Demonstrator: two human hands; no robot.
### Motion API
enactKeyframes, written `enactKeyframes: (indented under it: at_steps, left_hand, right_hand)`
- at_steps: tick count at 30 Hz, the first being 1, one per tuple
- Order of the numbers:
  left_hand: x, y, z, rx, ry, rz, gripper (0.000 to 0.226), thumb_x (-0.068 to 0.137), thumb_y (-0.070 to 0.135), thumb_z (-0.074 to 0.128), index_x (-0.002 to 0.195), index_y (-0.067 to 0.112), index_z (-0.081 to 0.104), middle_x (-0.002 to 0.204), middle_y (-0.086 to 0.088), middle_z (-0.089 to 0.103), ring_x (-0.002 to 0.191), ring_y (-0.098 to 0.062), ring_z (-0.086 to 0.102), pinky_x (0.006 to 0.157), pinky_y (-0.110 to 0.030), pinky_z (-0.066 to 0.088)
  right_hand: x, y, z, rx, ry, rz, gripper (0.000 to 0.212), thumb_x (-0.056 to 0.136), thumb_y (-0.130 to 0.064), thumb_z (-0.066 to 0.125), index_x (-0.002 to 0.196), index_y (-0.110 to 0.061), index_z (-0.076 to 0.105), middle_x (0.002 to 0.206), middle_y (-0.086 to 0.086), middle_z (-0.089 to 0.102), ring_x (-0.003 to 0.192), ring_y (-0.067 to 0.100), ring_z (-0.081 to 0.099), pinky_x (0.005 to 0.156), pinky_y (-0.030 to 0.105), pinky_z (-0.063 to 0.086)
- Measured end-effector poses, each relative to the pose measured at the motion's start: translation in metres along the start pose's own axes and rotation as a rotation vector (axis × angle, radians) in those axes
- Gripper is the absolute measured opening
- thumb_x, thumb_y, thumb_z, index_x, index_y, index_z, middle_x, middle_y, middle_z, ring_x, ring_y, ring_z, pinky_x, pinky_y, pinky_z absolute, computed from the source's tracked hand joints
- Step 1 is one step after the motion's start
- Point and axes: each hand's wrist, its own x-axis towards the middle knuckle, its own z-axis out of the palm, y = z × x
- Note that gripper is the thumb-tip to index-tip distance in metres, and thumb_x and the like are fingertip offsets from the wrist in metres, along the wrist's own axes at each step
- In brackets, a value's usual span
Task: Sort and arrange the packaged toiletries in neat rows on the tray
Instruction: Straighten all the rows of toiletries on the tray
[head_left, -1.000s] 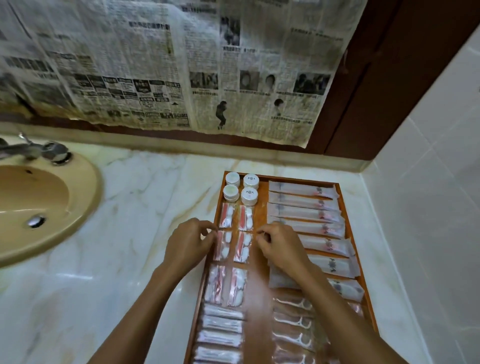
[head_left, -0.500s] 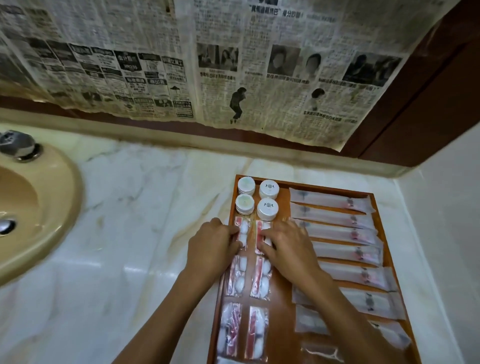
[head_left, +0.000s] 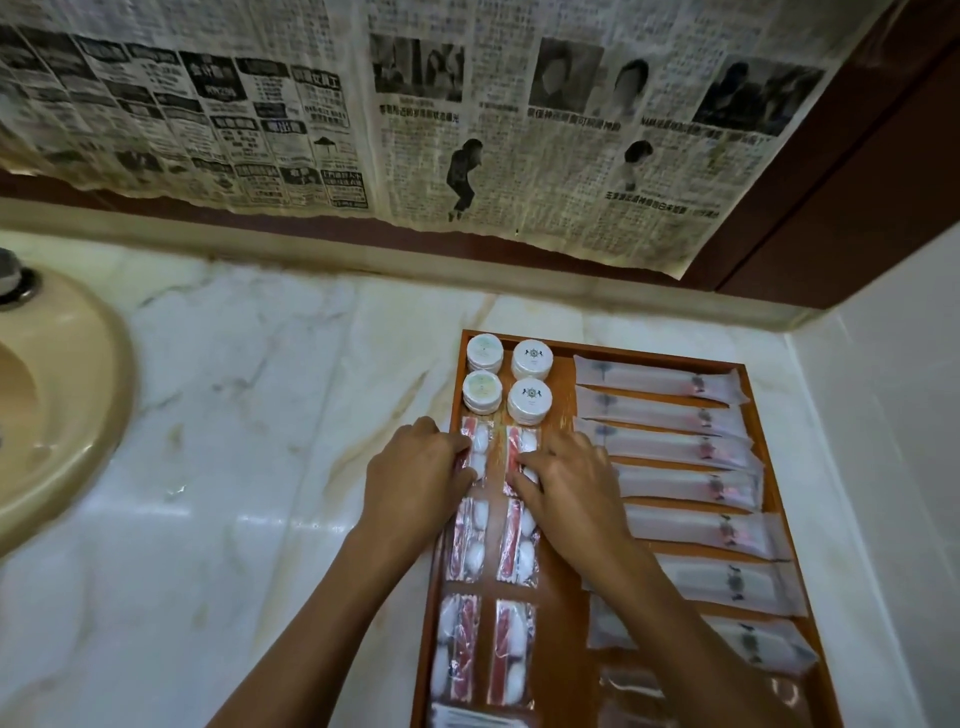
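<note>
I see a marble table (head_left: 249, 415) under newspaper-covered wall (head_left: 467, 104), beige sink (head_left: 52, 415) at left. On the wooden tray (head_left: 566, 623), my left hand (head_left: 415, 478) and right hand (head_left: 566, 488) press relaxed fingers on the top cotton packets (head_left: 480, 449).

The newspaper (head_left: 467, 119) on the far wall carries Chinese headlines and columns — too blurred to read; the round white tubs (head_left: 530, 400) bear small emblems — no legible words

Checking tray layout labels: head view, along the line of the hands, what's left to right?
Sink → marble counter → left hand → left cotton packet → right cotton packet → right hand → long sachets → tray right rim.
</note>
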Motion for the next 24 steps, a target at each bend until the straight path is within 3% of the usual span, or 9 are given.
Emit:
enactKeyframes:
  at_steps: [15, 19, 24]
  left_hand:
    - [-0.005, 0.001, -0.006, -0.051, 0.003, -0.018, 0.03, 0.091, 0.043, 0.057, 0.117, 0.031, 0.064, 0.104, 0.001, 0.06, 0.089, -0.017, 0.058, 0.063, -0.024, 0.044]
    - [-0.026, -0.002, -0.005, -0.106, -0.005, -0.022, 0.037, 0.09, 0.051, 0.054, 0.122, 0.034, 0.063, 0.108, 0.005, 0.062, 0.091, -0.011, 0.057, 0.057, -0.017, 0.033]
    - [-0.057, -0.004, 0.002, -0.114, -0.047, -0.048, 0.034, 0.089, 0.049, 0.057, 0.12, 0.038, 0.063, 0.105, 0.009, 0.058, 0.094, -0.01, 0.054, 0.067, -0.022, 0.044]
  right_hand:
    - [-0.003, -0.004, 0.002, 0.028, 0.067, 0.026, 0.023, 0.089, -0.035, 0.062, 0.097, -0.018, 0.075, 0.101, 0.003, 0.068, 0.094, 0.022, 0.057, 0.08, 0.039, 0.044]
    - [-0.02, -0.003, -0.006, 0.115, 0.122, 0.043, 0.013, 0.085, -0.027, 0.07, 0.091, -0.017, 0.074, 0.093, 0.001, 0.068, 0.087, 0.02, 0.058, 0.079, 0.037, 0.045]
    - [-0.057, -0.003, -0.005, 0.114, 0.008, -0.025, 0.014, 0.082, -0.033, 0.071, 0.094, -0.025, 0.073, 0.092, -0.007, 0.064, 0.087, 0.013, 0.055, 0.079, 0.034, 0.044]
